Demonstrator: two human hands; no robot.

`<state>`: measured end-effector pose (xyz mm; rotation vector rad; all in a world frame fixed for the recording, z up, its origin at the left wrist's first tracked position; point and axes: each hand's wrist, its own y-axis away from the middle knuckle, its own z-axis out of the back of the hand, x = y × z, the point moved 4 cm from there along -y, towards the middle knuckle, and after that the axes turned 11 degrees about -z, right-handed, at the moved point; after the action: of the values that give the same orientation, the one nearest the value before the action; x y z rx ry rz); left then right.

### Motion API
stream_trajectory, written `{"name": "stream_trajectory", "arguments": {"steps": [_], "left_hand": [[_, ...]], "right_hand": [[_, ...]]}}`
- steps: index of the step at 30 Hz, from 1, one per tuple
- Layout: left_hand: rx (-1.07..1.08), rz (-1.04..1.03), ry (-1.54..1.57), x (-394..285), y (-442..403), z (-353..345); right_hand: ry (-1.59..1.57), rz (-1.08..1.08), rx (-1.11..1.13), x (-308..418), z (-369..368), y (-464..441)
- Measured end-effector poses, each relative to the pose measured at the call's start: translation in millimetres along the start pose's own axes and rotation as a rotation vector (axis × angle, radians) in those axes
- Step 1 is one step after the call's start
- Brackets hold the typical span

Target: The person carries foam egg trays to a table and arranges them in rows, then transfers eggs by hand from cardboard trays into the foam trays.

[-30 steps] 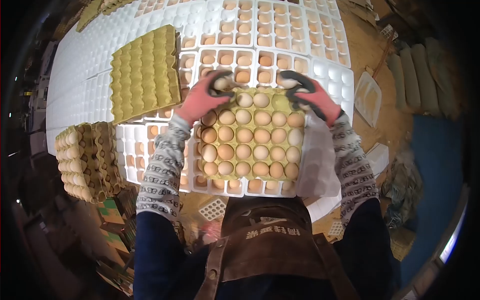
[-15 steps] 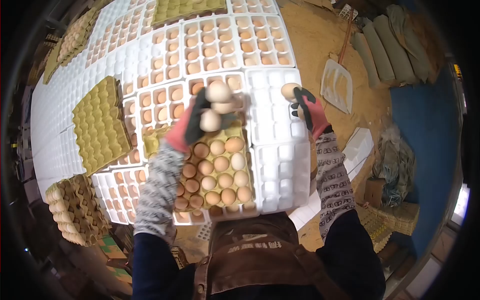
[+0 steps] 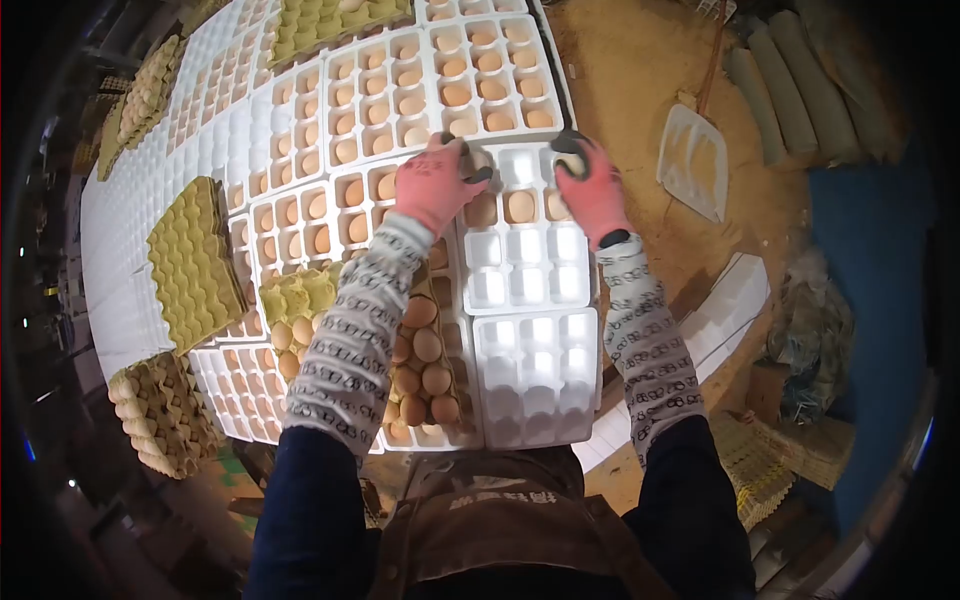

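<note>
My left hand, in a pink glove with dark fingertips, is closed around an egg at the far left of a white foam tray. At the tray's far right corner, my right hand, gloved alike, grips another egg. Between and below the hands, a row of brown eggs sits in the tray's cups; the cups nearer me hold nothing. Partly covered by my left forearm, a pulp tray with several eggs lies to the left.
A second foam tray, with bare cups, adjoins nearer me. Egg-filled foam trays extend beyond my hands. An olive pulp tray and stacked egg trays are at left. A white dustpan lies on the floor at right.
My left hand has moved from above the pulp tray to the foam tray, where a row of eggs now sits. My right hand has shifted slightly left and away from me.
</note>
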<state>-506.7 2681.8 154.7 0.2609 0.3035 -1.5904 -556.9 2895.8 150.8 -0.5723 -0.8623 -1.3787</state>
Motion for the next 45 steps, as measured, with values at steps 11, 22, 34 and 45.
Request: {"name": "stream_trajectory", "arguments": {"steps": [11, 22, 34, 45], "left_hand": [[-0.277, -0.227, 0.546, -39.4, -19.0, -32.8], [0.28, -0.396, -0.076, 87.2, 223.7, 95.2], [-0.278, 0.128, 1.291, 138.2, 240.2, 96.1], [-0.078, 0.157, 1.464, 108.3, 241.0, 86.3]], "right_hand": [[0.32, -0.221, -0.046, -54.7, -21.4, 25.0], [0.658, 0.568, 0.586, 95.0, -110.4, 161.9], [0.546, 0.546, 0.541, 130.9, -133.5, 171.5], [0.59, 0.564, 0.609, 129.6, -123.1, 196.8]]}}
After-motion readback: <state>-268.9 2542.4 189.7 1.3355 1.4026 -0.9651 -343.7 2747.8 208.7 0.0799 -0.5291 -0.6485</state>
